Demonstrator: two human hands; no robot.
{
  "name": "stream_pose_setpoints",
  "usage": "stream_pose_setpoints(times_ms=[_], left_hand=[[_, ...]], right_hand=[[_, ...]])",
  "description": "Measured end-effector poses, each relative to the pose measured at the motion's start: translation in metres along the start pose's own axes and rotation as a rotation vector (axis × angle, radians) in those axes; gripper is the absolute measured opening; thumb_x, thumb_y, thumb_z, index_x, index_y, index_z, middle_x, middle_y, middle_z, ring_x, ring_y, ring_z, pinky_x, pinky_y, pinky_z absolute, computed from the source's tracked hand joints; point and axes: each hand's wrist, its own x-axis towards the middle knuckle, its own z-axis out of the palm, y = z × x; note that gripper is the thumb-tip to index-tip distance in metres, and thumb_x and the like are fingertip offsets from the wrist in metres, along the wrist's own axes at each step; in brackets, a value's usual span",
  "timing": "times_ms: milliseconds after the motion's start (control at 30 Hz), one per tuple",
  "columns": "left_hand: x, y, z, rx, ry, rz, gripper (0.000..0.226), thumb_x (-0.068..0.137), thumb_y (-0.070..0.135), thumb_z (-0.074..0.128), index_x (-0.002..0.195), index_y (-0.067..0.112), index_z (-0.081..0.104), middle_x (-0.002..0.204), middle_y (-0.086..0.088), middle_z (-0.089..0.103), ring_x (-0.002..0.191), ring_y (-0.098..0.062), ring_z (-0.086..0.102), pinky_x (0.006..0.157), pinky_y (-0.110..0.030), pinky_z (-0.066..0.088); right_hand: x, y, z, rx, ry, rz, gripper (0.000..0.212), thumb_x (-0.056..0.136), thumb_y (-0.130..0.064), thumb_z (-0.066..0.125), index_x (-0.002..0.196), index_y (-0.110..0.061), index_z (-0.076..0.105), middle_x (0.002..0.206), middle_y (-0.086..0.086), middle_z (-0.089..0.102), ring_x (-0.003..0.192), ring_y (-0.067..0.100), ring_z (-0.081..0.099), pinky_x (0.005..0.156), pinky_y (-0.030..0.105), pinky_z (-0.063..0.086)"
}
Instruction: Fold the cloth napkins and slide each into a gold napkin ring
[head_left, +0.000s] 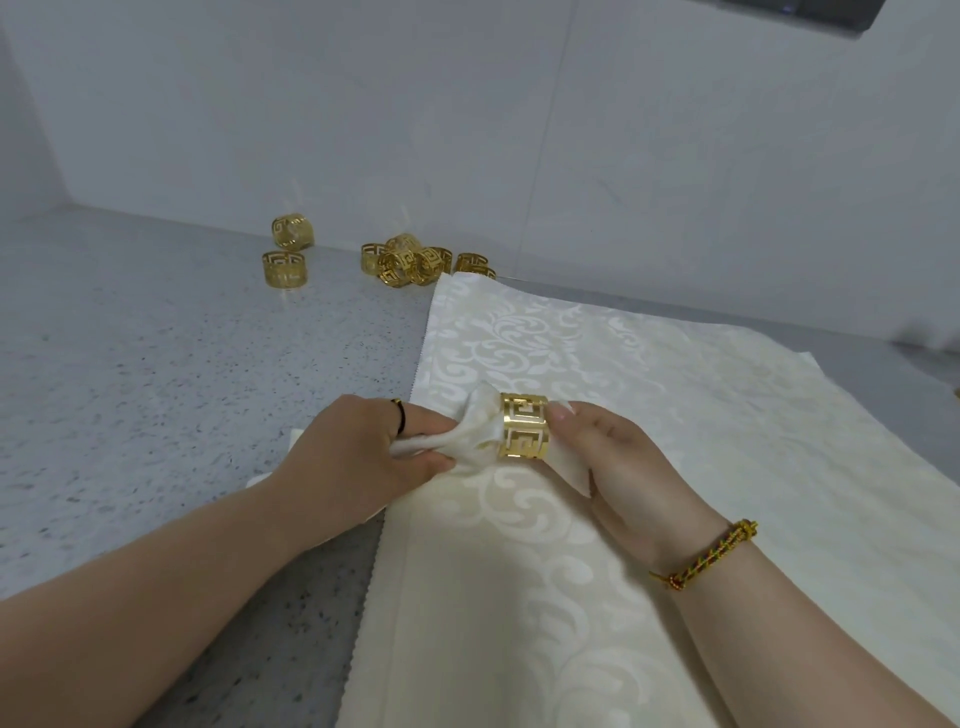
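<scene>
A folded cream napkin (475, 434) runs through a gold napkin ring (523, 433) with a cut-out key pattern, held just above the flat napkins. My left hand (363, 452) pinches the bunched end of the napkin that sticks out on the ring's left side. My right hand (618, 467) holds the ring and the napkin's other end from the right, one fingertip on the ring's top edge. The napkin's middle is hidden inside the ring.
Cream damask napkins (675, 415) lie spread over the right half of the grey speckled counter (156, 389). Several spare gold rings (410, 260) sit in a cluster by the white back wall, two more (284, 267) to their left.
</scene>
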Motion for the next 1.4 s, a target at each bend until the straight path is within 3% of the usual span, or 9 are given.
stream_pose_setpoints(times_ms=[167, 300, 533, 633, 833, 933, 1067, 1267, 1400], left_hand=[[-0.001, 0.006, -0.003, 0.053, -0.014, 0.044, 0.014, 0.066, 0.053, 0.060, 0.078, 0.054, 0.052, 0.078, 0.011, 0.067, 0.079, -0.010, 0.063, 0.071, -0.014, 0.046], [-0.002, 0.009, -0.002, 0.098, -0.013, 0.072, 0.049, 0.081, 0.026, 0.067, 0.093, 0.060, 0.035, 0.084, 0.024, 0.060, 0.085, -0.004, 0.061, 0.074, -0.008, 0.043], [0.000, 0.004, 0.003, 0.206, -0.034, 0.080, 0.040, 0.083, 0.039, 0.061, 0.123, 0.032, 0.054, 0.092, 0.014, 0.064, 0.081, -0.003, 0.060, 0.072, -0.011, 0.043], [0.002, 0.007, 0.002, 0.261, -0.050, 0.060, 0.055, 0.082, 0.037, 0.059, 0.131, 0.040, 0.035, 0.085, 0.025, 0.046, 0.074, -0.001, 0.051, 0.065, -0.005, 0.035], [-0.001, 0.022, 0.014, 0.555, -0.100, 0.164, 0.106, 0.046, 0.088, 0.031, 0.123, 0.054, -0.033, 0.119, 0.016, 0.048, 0.088, -0.003, 0.044, 0.068, -0.017, 0.030], [0.002, 0.028, 0.019, 0.427, -0.077, 0.147, 0.101, 0.060, 0.080, 0.053, 0.129, 0.056, -0.015, 0.134, 0.024, 0.037, 0.107, 0.000, 0.046, 0.072, -0.013, 0.033], [0.006, 0.021, 0.020, 0.303, -0.063, 0.116, 0.053, 0.063, 0.062, 0.069, 0.109, 0.039, 0.056, 0.093, 0.018, 0.059, 0.089, 0.000, 0.055, 0.072, -0.014, 0.039], [0.002, 0.021, 0.024, 0.319, 0.061, 0.101, 0.029, 0.067, 0.055, 0.066, 0.081, 0.040, 0.047, 0.076, 0.020, 0.050, 0.071, 0.000, 0.051, 0.061, -0.008, 0.033], [0.001, 0.024, 0.024, 0.318, 0.071, 0.076, 0.029, 0.067, 0.051, 0.068, 0.088, 0.038, 0.053, 0.072, 0.018, 0.050, 0.073, -0.003, 0.052, 0.066, -0.015, 0.039]], right_hand=[[-0.001, 0.001, 0.002, -0.024, 0.013, 0.031, 0.021, 0.091, -0.007, 0.050, 0.087, -0.009, 0.070, 0.087, 0.011, 0.069, 0.080, 0.021, 0.064, 0.082, 0.031, 0.051], [-0.001, 0.001, 0.000, -0.075, -0.033, 0.041, 0.017, 0.089, -0.004, 0.052, 0.093, -0.004, 0.068, 0.081, 0.010, 0.068, 0.071, 0.016, 0.064, 0.066, 0.018, 0.053], [0.005, 0.003, 0.002, -0.310, 0.065, 0.006, 0.012, 0.080, 0.000, 0.064, 0.091, 0.004, 0.067, 0.085, 0.018, 0.064, 0.079, 0.023, 0.058, 0.082, 0.034, 0.048], [0.003, 0.002, 0.003, -0.345, 0.047, -0.008, 0.005, 0.081, -0.002, 0.062, 0.078, -0.003, 0.067, 0.074, 0.011, 0.062, 0.070, 0.016, 0.056, 0.069, 0.024, 0.045], [-0.003, 0.003, 0.015, -0.425, 0.059, -0.130, 0.025, 0.076, -0.003, 0.064, 0.058, -0.018, 0.056, 0.053, -0.006, 0.046, 0.041, -0.001, 0.040, 0.044, 0.008, 0.032], [-0.002, 0.007, 0.020, -0.491, 0.041, -0.188, 0.027, 0.074, -0.004, 0.065, 0.056, -0.021, 0.054, 0.047, -0.014, 0.049, 0.043, -0.005, 0.045, 0.046, 0.005, 0.032], [-0.003, 0.007, 0.021, -0.519, 0.016, -0.193, 0.026, 0.074, -0.004, 0.064, 0.058, -0.021, 0.053, 0.037, -0.022, 0.046, 0.043, -0.009, 0.046, 0.046, 0.005, 0.031], [-0.004, 0.006, 0.025, -0.387, 0.005, -0.195, 0.028, 0.072, 0.004, 0.065, 0.058, -0.018, 0.055, 0.091, -0.009, 0.057, 0.074, 0.012, 0.052, 0.074, 0.025, 0.042], [-0.002, 0.005, 0.020, -0.407, -0.048, -0.220, 0.032, 0.071, 0.008, 0.066, 0.058, -0.019, 0.054, 0.094, -0.010, 0.054, 0.072, 0.008, 0.050, 0.070, 0.023, 0.038]])
